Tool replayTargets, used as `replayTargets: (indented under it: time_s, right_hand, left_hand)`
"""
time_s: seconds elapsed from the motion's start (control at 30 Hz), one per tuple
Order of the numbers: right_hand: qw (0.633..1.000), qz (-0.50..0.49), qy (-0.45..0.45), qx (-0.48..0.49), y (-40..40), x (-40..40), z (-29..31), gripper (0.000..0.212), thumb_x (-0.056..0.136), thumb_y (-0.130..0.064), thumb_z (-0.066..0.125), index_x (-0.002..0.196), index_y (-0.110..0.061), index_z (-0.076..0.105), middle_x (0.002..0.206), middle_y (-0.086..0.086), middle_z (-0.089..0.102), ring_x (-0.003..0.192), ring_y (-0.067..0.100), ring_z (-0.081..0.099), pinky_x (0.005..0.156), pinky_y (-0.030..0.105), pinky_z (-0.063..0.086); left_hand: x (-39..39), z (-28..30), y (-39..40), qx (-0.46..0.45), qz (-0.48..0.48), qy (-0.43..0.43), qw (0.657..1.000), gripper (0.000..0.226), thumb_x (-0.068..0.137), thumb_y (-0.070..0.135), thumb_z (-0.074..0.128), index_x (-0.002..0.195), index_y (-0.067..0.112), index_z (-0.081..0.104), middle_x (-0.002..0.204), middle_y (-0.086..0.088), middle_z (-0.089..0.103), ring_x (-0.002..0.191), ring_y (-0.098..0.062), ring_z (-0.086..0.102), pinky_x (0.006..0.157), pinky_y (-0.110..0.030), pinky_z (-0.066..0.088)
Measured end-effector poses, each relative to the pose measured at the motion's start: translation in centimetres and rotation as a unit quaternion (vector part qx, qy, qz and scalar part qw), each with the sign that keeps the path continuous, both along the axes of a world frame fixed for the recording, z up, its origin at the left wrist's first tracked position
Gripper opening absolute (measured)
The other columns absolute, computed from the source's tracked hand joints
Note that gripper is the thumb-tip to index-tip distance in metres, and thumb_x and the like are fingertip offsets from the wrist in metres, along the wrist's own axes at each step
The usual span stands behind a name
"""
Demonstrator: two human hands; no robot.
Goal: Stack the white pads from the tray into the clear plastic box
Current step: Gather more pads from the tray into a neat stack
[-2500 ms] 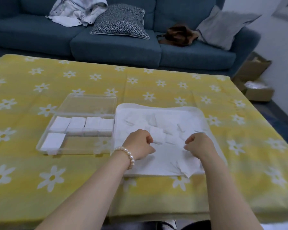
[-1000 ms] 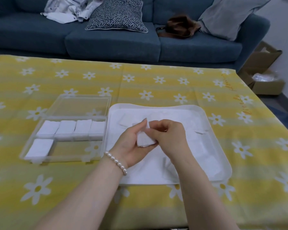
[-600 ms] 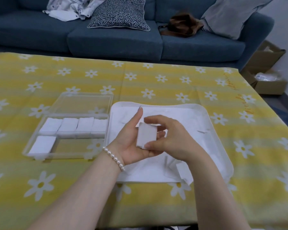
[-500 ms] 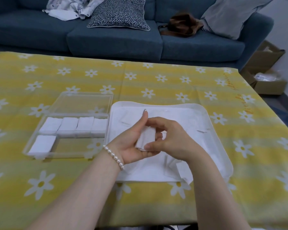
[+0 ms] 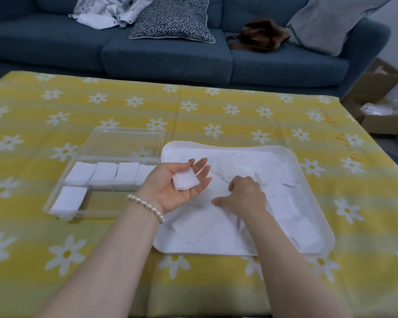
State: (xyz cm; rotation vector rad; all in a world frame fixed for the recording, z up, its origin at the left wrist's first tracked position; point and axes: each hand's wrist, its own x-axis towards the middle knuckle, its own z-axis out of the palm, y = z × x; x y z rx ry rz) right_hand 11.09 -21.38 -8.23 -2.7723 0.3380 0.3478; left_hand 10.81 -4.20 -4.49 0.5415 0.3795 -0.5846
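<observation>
My left hand (image 5: 177,187) is held palm up over the tray's left edge. A small stack of white pads (image 5: 185,182) lies on its straight fingers. My right hand (image 5: 244,196) is palm down in the white tray (image 5: 313,187), thumb spread to the left and fingers bent onto the loose white pads (image 5: 283,203); its fingertips are hidden. The clear plastic box (image 5: 62,213) stands left of the tray. A row of pad stacks (image 5: 106,172) fills its back and one stack (image 5: 69,198) sits in its front left corner.
The box's clear lid (image 5: 124,143) lies open behind it. A yellow daisy tablecloth (image 5: 216,115) covers the table. A blue sofa (image 5: 166,56) with cushions, clothes and a brown bag (image 5: 260,35) stands behind. Cardboard boxes (image 5: 381,106) sit on the floor at right.
Both hands held the pad stack together above the tray. Now the right hand has let go and dropped onto the tray's pads, and the left hand has opened flat under the stack.
</observation>
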Motion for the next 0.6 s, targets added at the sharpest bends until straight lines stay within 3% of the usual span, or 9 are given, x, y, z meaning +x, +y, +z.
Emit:
replayTargets:
  time_s: [0.2, 0.3, 0.4, 0.5, 0.6]
  right_hand:
    - [0.998, -0.025, 0.033, 0.039, 1.2, 0.0, -0.2, 0.051, 0.073, -0.033, 0.075, 0.114, -0.015, 0.051, 0.118, 0.004, 0.056, 0.114, 0.025, 0.051, 0.092, 0.034, 0.044]
    - [0.996, -0.028, 0.003, 0.084, 1.4, 0.1, -0.2, 0.043, 0.071, -0.018, 0.075, 0.098, -0.016, 0.042, 0.099, 0.004, 0.059, 0.093, 0.025, 0.056, 0.073, 0.031, 0.044]
    - [0.991, -0.035, -0.006, 0.13, 1.3, 0.1, -0.5, 0.045, 0.071, -0.014, 0.074, 0.095, -0.017, 0.037, 0.08, -0.002, 0.05, 0.079, 0.022, 0.051, 0.063, 0.028, 0.039]
    - [0.981, -0.063, -0.018, 0.183, 0.4, 0.4, -0.1, 0.034, 0.072, -0.019, 0.071, 0.091, -0.018, 0.043, 0.079, -0.005, 0.05, 0.079, 0.019, 0.051, 0.056, 0.026, 0.035]
    - [0.963, -0.096, -0.098, 0.232, -0.5, 0.6, 1.3, 0.011, 0.078, -0.011, 0.062, 0.084, -0.016, 0.053, 0.083, 0.001, 0.06, 0.079, 0.022, 0.057, 0.064, 0.024, 0.037]
  left_hand:
    - [0.1, -0.2, 0.0, 0.026, -0.012, -0.013, 1.0, 0.016, 0.094, -0.001, 0.039, 0.094, 0.009, 0.05, 0.096, -0.015, 0.072, 0.081, -0.03, 0.072, 0.072, -0.055, 0.054]
    - [0.1, -0.2, 0.0, 0.049, 0.002, -0.006, 0.999, 0.016, 0.093, 0.0, 0.043, 0.096, 0.008, 0.057, 0.088, -0.012, 0.073, 0.076, -0.026, 0.072, 0.073, -0.049, 0.056]
    - [0.2, -0.4, 0.0, 0.076, 0.039, 0.022, 0.996, 0.016, 0.093, 0.002, 0.047, 0.093, 0.007, 0.062, 0.077, -0.009, 0.072, 0.077, -0.022, 0.068, 0.071, -0.042, 0.056]
    - [0.1, -0.4, -0.2, 0.085, 0.047, 0.024, 0.995, 0.013, 0.092, 0.007, 0.051, 0.093, 0.006, 0.064, 0.077, -0.008, 0.071, 0.078, -0.022, 0.066, 0.07, -0.04, 0.055]
    - [0.0, -0.3, -0.2, 0.054, 0.021, 0.004, 0.998, 0.027, 0.087, 0.03, 0.055, 0.094, 0.005, 0.064, 0.086, -0.01, 0.071, 0.078, -0.027, 0.069, 0.076, -0.042, 0.055]
